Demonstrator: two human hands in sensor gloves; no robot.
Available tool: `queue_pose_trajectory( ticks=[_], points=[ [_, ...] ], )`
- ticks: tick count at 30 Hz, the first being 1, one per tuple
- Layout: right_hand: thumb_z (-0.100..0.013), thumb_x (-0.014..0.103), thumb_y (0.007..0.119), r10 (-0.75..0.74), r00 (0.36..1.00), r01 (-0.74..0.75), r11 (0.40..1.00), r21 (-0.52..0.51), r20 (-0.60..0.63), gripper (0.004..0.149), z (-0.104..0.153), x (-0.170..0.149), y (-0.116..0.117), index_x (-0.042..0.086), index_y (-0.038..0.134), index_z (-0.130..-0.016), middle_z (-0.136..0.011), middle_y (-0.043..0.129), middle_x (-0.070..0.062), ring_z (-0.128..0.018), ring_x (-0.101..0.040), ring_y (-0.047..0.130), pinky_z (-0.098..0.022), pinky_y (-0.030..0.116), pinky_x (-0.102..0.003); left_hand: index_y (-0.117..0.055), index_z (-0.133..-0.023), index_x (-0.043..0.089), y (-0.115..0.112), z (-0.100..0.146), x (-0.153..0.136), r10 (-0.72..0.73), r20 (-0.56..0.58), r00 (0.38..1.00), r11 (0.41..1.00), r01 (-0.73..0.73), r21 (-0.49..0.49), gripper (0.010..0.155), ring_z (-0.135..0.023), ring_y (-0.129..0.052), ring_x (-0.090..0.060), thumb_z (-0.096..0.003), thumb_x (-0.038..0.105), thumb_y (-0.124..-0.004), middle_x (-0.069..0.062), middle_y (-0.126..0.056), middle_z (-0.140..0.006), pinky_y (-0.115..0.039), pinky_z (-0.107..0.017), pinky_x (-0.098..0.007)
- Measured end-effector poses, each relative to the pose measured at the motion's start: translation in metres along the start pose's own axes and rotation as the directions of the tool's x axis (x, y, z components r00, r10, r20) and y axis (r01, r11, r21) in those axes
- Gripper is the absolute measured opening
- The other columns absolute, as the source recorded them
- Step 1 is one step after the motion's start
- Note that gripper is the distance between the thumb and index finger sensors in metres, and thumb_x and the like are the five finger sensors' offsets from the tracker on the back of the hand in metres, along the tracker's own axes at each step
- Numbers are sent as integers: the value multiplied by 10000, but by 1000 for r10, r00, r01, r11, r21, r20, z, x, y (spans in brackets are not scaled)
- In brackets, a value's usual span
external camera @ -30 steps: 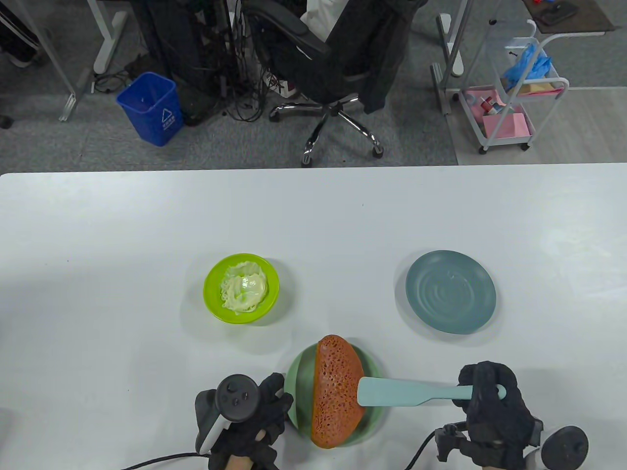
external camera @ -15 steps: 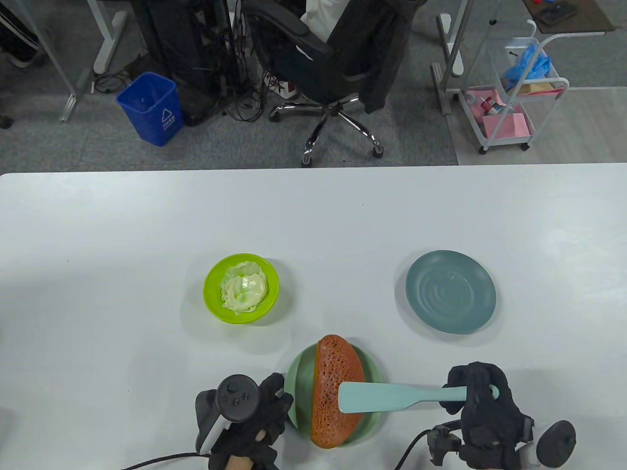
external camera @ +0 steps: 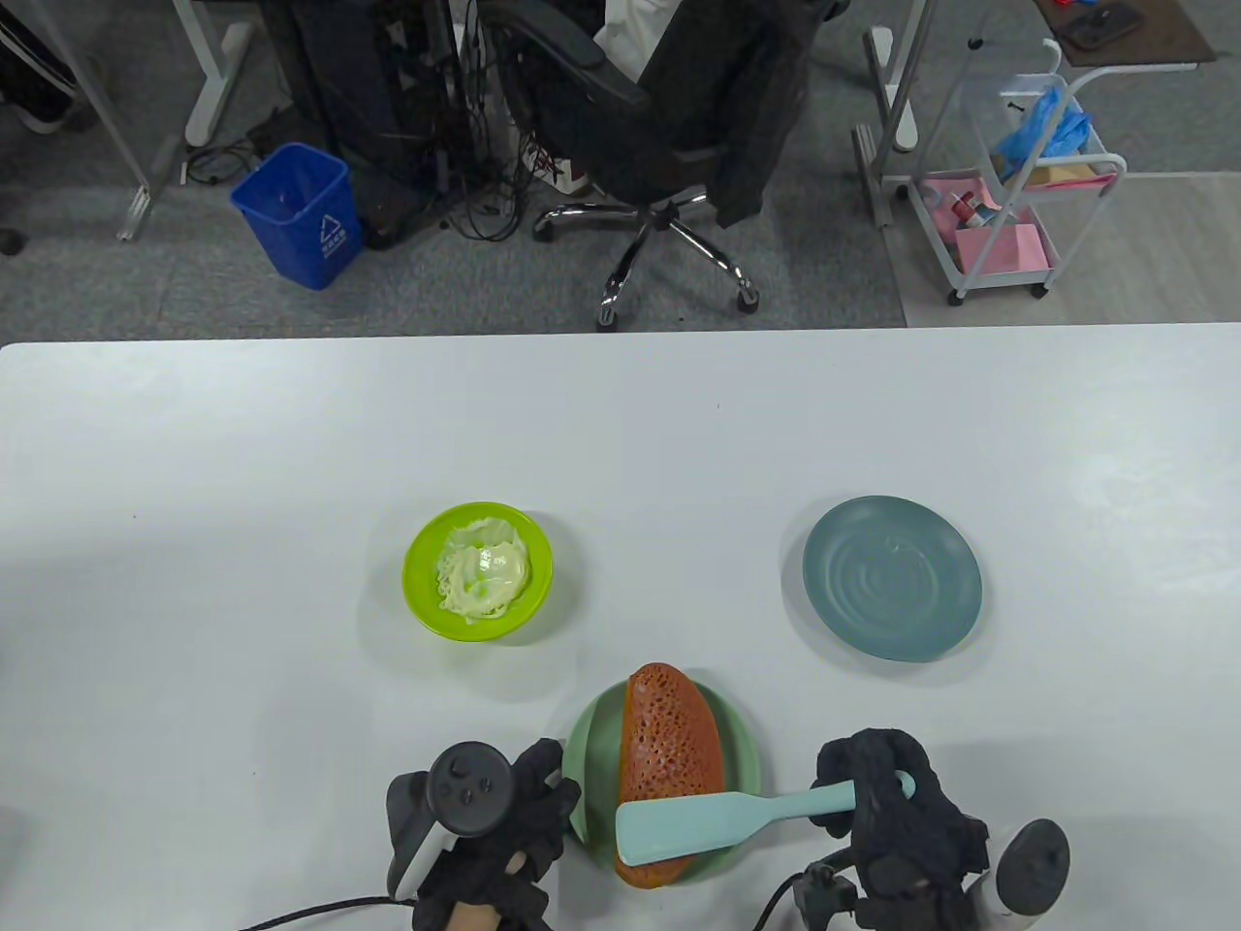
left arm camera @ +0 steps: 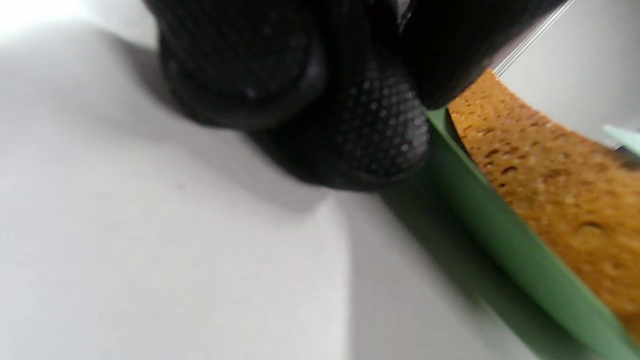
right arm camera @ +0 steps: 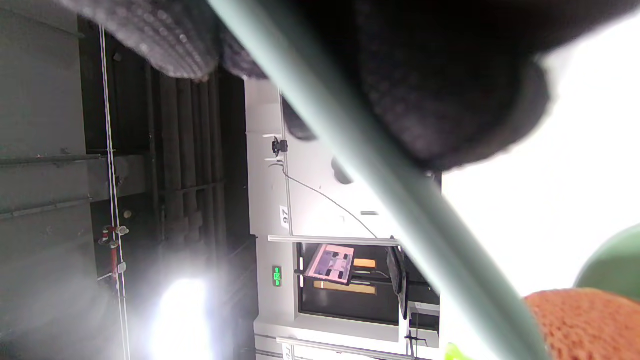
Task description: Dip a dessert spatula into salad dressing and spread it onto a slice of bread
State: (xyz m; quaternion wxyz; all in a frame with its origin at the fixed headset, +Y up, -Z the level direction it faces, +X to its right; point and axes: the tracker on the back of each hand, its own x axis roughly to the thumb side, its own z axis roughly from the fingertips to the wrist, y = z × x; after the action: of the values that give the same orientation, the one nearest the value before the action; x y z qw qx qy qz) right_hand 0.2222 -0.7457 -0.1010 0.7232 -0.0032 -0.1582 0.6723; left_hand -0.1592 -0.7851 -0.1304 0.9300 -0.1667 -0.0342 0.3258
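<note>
- Teal spatula (external camera: 690, 825) is gripped at the handle by the right hand (external camera: 887, 810), blade lying over the bread (external camera: 669, 752).
- Left hand (external camera: 494, 824) rests against the green plate's (external camera: 588, 742) rim; whether it grips the rim is unclear.

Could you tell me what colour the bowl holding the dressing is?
Lime green bowl; clearest in the table view.

Black knit sensor gloves with dotted fingertips (left arm camera: 370, 135), dark-and-white trackers on left grip (external camera: 504, 824) and right grip (external camera: 897, 824), black cables

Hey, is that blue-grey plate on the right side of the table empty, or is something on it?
Empty. In the table view the blue-grey plate shows only its bare ringed surface; nothing lies on it.
</note>
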Motion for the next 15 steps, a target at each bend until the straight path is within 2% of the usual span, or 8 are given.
queue_pose_trajectory(
  ticks=[11,15],
  points=[
    [-550,462,709,54,998,-53,997,-61,21,361,-4,14,-18,147,789,-709,-606,903,-160,-226,-368,983,-134,807,-407,-718,-1039,67,0,0,0,2,-1,1000,1000,-2,-1,583,-311,-1118,-64,-583,418,-808,54,-1023,-608,-975,-268,-247],
    [-552,462,708,87,996,-83,990,-118,35,361,-6,19,-29,147,792,-706,-597,905,-155,-216,-364,977,-128,802,-405,-721,-1037,75,0,0,0,2,-1,1000,1000,-2,-1,576,-310,-1118,-64,-582,418,-808,56,-1023,-606,-975,-267,-247]
  ],
)
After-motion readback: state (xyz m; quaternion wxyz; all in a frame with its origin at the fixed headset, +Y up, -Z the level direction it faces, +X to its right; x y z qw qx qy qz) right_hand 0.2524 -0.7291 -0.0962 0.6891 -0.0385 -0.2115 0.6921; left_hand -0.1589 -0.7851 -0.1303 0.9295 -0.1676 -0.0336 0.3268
